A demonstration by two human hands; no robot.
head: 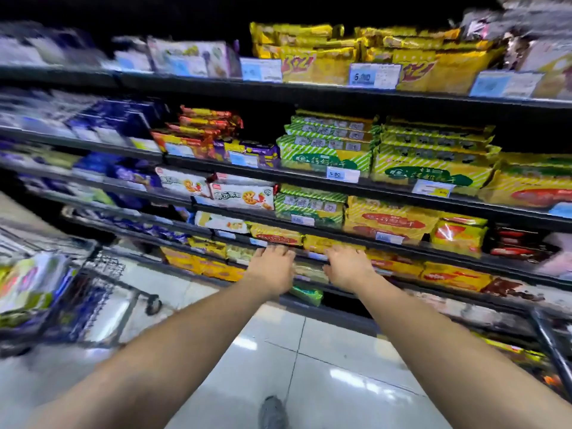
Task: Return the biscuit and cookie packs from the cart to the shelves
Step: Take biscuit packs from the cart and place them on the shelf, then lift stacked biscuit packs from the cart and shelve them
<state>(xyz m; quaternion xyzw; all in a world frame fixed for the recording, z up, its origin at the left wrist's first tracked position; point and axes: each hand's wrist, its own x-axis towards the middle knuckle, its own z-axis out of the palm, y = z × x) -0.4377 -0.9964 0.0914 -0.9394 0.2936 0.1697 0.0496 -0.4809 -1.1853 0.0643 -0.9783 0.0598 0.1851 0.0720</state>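
Observation:
Both my arms reach forward to a low shelf [402, 250] stocked with biscuit packs. My left hand [274, 269] and my right hand [346, 267] lie palm down with fingers stretched out, one on each side of a pale green biscuit pack [311, 272] at the shelf's front edge. The fingertips touch yellow packs [277, 235] on the shelf above it. Neither hand is closed around anything. The shopping cart [102, 274] stands at the left, blurred, with several green and white packs [31, 283] inside.
Tall shelves filled with yellow, green and blue packs and price tags [342, 174] run across the view. A dark metal bar [551, 345] stands at the lower right. Glossy tiled floor [309, 366] lies below, with my shoe [272, 413] on it.

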